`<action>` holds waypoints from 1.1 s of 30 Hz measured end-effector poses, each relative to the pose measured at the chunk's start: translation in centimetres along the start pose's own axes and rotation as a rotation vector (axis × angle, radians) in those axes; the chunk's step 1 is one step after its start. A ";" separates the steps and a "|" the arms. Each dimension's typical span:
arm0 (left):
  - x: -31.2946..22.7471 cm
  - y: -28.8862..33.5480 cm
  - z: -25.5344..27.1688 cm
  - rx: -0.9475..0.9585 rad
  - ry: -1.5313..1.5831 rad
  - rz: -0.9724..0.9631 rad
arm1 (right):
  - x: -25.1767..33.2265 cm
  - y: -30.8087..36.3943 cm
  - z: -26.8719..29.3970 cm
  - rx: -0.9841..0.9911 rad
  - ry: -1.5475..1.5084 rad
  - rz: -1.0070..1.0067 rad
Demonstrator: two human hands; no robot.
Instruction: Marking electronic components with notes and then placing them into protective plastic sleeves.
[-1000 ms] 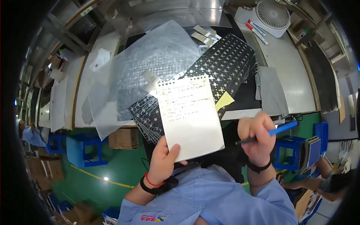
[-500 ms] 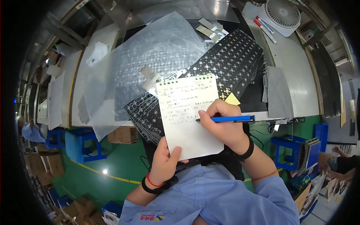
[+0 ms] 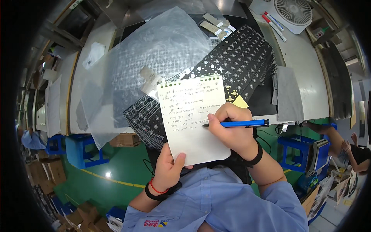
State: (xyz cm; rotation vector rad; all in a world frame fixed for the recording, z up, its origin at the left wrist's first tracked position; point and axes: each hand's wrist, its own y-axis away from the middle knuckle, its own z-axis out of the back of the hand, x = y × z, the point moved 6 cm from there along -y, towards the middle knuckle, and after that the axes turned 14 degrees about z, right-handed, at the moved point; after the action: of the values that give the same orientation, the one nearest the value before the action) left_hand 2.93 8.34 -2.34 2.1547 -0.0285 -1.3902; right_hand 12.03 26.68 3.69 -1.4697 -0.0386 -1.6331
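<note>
A white top-bound notepad (image 3: 195,149) with handwritten lines on its upper half is tilted in front of me. My left hand (image 3: 170,166) grips its lower left corner, thumb on the page and fingers underneath. In my right hand (image 3: 234,127) is a blue pen (image 3: 245,123), its dark tip at the page near the last written lines. Behind the pad lie black perforated sheets (image 3: 237,54), stacked at the right, and another black cut-out sheet (image 3: 145,121) at the left. A yellow paper slip (image 3: 241,101) shows beside the pad.
Clear plastic film (image 3: 154,42) covers much of the table's left part. A white fan (image 3: 291,15) and markers (image 3: 275,27) stand far right, near a grey cloth (image 3: 288,92). Blue stools (image 3: 83,149) are below the table edge. Another person (image 3: 353,150) is at the far right.
The notepad and both hands have shifted very slightly in view, with the pen still at the page. At the far right, the other person's limbs have moved further into view.
</note>
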 end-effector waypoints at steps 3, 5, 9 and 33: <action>0.1 -0.1 0.0 -0.008 -0.003 0.012 | 0.1 -0.2 0.2 0.009 -0.001 -0.061; 0.3 -0.1 0.0 -0.018 0.001 0.020 | 0.7 -0.2 0.5 0.023 -0.043 -0.069; 0.6 -0.3 0.1 -0.039 -0.001 0.011 | 3.3 0.1 1.5 0.005 -0.271 -0.090; 0.4 -0.3 0.4 -0.020 -0.039 0.006 | 1.1 -0.4 -1.8 0.084 -0.017 0.084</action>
State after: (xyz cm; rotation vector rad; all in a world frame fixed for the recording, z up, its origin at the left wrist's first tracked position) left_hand 2.69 8.25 -2.97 2.1098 -0.0357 -1.4234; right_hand 10.51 25.22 4.24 -1.4032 -0.0542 -1.5336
